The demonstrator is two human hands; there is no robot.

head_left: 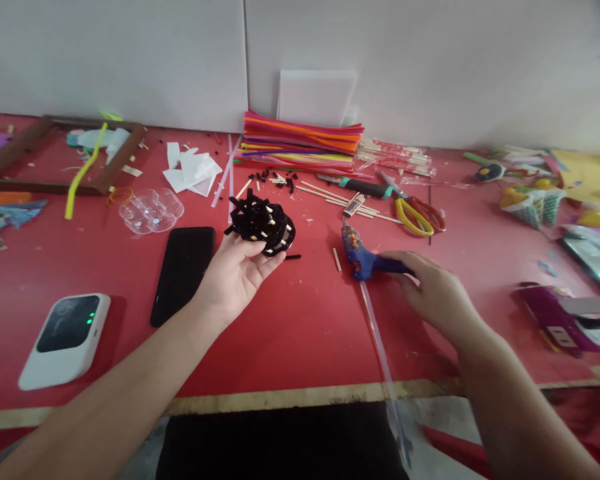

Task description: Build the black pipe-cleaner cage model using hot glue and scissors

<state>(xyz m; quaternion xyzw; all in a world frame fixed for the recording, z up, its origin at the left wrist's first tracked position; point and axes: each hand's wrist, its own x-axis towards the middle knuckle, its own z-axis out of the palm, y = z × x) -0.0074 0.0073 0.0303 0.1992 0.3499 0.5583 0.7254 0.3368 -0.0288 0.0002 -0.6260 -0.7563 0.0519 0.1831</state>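
My left hand (240, 275) grips a black fuzzy craft piece (263, 223) from below, with fingers curled against its underside. Short pale stick bits poke out of the black loops, which look like bent pipe cleaners. On the right, my right hand (433, 287) is closed around the handle of a blue glue gun (363, 257), whose nozzle points away from me toward the wall. A long clear glue stick (377, 333) trails from the gun over the table's front edge. One short wooden stick (337, 259) lies just left of the gun.
Behind are a bundle of coloured pipe cleaners (300, 143), cutting pliers (360, 187) and scissors (415, 213). To the left lie a black phone (184, 273), a white device (67, 340), a clear flower-shaped tray (151, 212) and a brown frame (40, 185). A purple object (560, 317) sits far right.
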